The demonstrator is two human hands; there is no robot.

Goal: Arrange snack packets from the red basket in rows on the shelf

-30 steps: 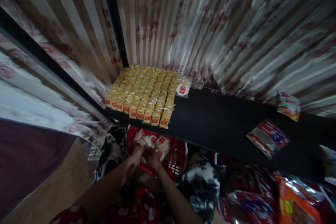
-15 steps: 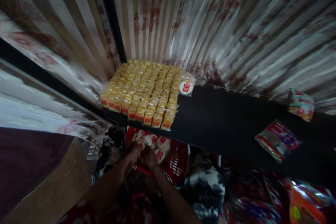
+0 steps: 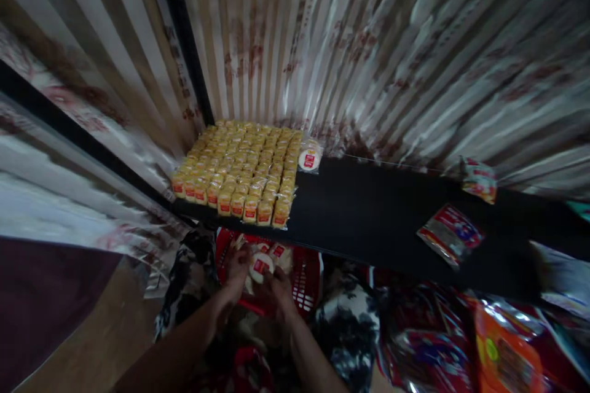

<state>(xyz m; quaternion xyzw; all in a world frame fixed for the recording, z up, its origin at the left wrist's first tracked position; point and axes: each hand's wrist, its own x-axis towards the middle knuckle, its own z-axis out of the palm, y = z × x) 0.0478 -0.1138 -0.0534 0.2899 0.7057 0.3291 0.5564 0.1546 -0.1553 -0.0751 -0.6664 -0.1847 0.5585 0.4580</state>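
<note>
Both my hands are down inside a red plastic basket [image 3: 313, 276] that sits below the shelf's front edge. Between them is a round white packet [image 3: 261, 266] with a red label, its face turned up. My left hand [image 3: 237, 270] grips its left side, and the fingers of my right hand [image 3: 279, 290] close on its lower right edge. Behind it in the basket lie more wrapped packets [image 3: 279, 252] with red labels. What the wrappers contain is too dim to make out.
Rows of small yellow packets [image 3: 239, 166] stand on the black shelf [image 3: 354, 209], with one round white packet [image 3: 310, 158] beside them. Farther right lie a red-and-purple bag [image 3: 450, 233] and a white-and-red bag [image 3: 479, 179]. Shiny bags, one orange packet [image 3: 507, 347] among them, lie lower right.
My hands have moved apart, and a round white packet now shows face up between them. The view has shifted right, bringing more of the shelf's right end into sight.
</note>
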